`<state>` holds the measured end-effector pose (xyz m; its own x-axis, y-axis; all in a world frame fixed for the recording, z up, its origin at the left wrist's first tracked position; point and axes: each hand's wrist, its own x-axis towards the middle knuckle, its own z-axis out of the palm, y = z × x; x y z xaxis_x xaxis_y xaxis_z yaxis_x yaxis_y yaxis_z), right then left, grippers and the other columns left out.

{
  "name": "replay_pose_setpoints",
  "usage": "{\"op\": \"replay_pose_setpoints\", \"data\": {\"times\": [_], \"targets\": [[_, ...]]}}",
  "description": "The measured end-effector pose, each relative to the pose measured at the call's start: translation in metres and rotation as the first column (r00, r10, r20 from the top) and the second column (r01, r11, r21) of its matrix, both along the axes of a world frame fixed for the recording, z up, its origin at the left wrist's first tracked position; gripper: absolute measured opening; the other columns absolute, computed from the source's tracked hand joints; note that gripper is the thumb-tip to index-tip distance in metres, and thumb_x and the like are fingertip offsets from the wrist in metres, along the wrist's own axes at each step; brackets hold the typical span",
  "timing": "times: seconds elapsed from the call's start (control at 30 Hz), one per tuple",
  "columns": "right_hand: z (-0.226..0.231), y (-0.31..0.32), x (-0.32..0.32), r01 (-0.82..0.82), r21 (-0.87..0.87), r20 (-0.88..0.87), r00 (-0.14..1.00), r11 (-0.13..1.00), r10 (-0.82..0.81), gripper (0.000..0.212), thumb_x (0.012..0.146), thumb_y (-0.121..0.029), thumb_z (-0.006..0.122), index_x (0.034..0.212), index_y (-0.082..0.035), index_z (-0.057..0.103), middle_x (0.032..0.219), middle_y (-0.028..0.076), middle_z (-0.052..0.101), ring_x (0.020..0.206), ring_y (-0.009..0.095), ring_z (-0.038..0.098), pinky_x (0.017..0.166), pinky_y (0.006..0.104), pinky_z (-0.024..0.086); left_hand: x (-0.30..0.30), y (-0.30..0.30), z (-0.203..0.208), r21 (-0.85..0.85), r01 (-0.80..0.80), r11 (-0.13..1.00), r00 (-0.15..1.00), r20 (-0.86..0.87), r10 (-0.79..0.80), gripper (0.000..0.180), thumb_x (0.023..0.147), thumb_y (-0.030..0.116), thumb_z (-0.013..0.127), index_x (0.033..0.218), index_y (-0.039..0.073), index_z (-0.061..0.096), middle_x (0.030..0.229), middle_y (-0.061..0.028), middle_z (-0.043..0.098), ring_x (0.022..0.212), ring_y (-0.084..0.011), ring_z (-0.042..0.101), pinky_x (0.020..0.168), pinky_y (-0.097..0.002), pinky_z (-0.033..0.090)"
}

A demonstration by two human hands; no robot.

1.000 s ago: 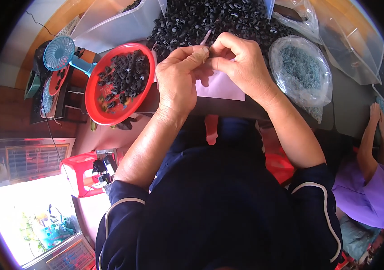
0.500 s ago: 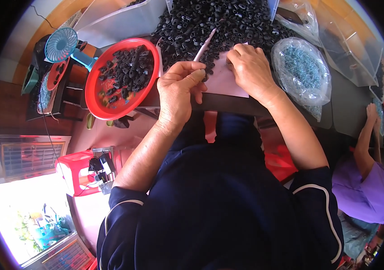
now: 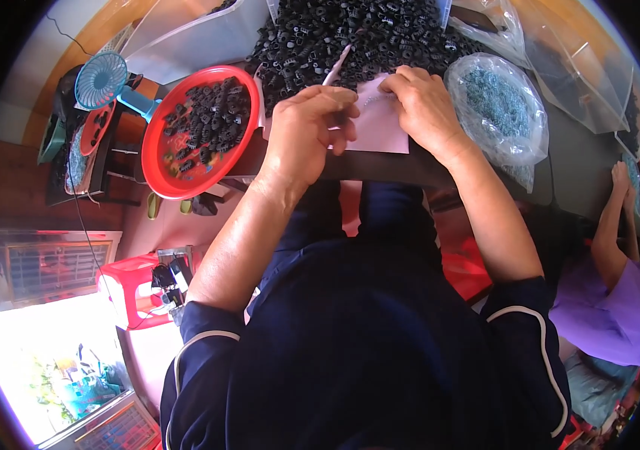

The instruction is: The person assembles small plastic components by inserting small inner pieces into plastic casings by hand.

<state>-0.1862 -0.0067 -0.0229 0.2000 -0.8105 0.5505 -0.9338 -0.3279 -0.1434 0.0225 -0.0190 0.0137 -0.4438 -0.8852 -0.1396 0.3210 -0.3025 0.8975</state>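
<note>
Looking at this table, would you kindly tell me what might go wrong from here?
The red basin seems to overhang the front edge of the table, so a bump might tip it. The heap of black parts could slump onto the pink sheet by the right hand. The clear plastic around the bluish pieces lies near the right forearm, which could snag it.

The dark grey table [image 3: 579, 169] carries a broad heap of small black parts [image 3: 365, 37] at its middle, spreading toward the far edge. A pink sheet [image 3: 384, 136] lies along the near edge, in front of the heap. At the near left sits a red basin [image 3: 153, 154]; right of the sheet, a clear plastic bag [image 3: 519, 150] of small bluish pieces rests close to the near edge.
</note>
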Motion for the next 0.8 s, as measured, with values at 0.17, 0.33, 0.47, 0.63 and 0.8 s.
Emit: {"op": "replay_pose_setpoints", "data": {"times": [0.17, 0.33, 0.47, 0.63, 0.8], "targets": [[-0.001, -0.008, -0.005, -0.033, 0.015, 0.149, 0.988, 0.999, 0.03, 0.018, 0.074, 0.001, 0.059, 0.088, -0.009, 0.066, 0.091, 0.007, 0.067, 0.091, 0.029, 0.063, 0.077, 0.0414, 0.047, -0.021, -0.024, -0.017, -0.673, 0.151, 0.724, 0.807, 0.507, 0.303, 0.013, 0.078, 0.007, 0.072, 0.09, 0.002, 0.071, 0.07, -0.0041, 0.066, 0.065, -0.0093, 0.061, 0.058, -0.0247, 0.047], [0.004, -0.007, -0.013, -0.035, 0.016, 0.474, 0.88, 0.999, 0.024, 0.023, 0.078, 0.006, 0.056, 0.096, -0.005, 0.064, 0.089, 0.011, 0.07, 0.078, 0.025, 0.067, 0.07, 0.0334, 0.052, -0.044, -0.027, -0.022, -0.76, 0.526, 0.383, 0.418, 0.622, 0.662, 0.01, 0.078, 0.018, 0.065, 0.083, 0.009, 0.065, 0.072, -0.0136, 0.068, 0.07, -0.0323, 0.068, 0.063, -0.0449, 0.054], [0.005, -0.005, -0.009, -0.043, 0.05, 0.462, 0.887, 0.998, 0.015, 0.02, 0.078, 0.003, 0.057, 0.093, -0.007, 0.066, 0.091, 0.01, 0.069, 0.085, 0.029, 0.067, 0.074, 0.0388, 0.052, -0.046, -0.031, -0.029, -0.742, 0.581, 0.334, 0.346, 0.596, 0.724, 0.013, 0.08, 0.022, 0.068, 0.087, 0.011, 0.064, 0.071, -0.0117, 0.068, 0.07, -0.0331, 0.068, 0.064, -0.0445, 0.053], [0.002, -0.008, -0.009, -0.021, 0.012, 0.399, 0.917, 1.0, 0.014, 0.017, 0.078, -0.001, 0.059, 0.089, -0.01, 0.068, 0.092, 0.007, 0.069, 0.092, 0.029, 0.065, 0.081, 0.042, 0.049, -0.046, -0.029, -0.027, -0.734, 0.581, 0.351, 0.306, 0.597, 0.741, 0.014, 0.081, 0.024, 0.068, 0.087, 0.011, 0.064, 0.069, -0.0126, 0.067, 0.069, -0.033, 0.068, 0.063, -0.045, 0.053], [0.003, -0.006, -0.009, 0.005, -0.012, 0.419, 0.908, 1.0, 0.001, 0.015, 0.078, -0.002, 0.059, 0.088, -0.01, 0.068, 0.091, 0.006, 0.068, 0.092, 0.028, 0.065, 0.08, 0.0419, 0.049, -0.038, -0.028, -0.022, -0.71, 0.585, 0.393, 0.289, 0.635, 0.717, 0.016, 0.082, 0.027, 0.069, 0.09, 0.013, 0.066, 0.069, -0.0125, 0.067, 0.07, -0.032, 0.068, 0.062, -0.044, 0.053]]}}
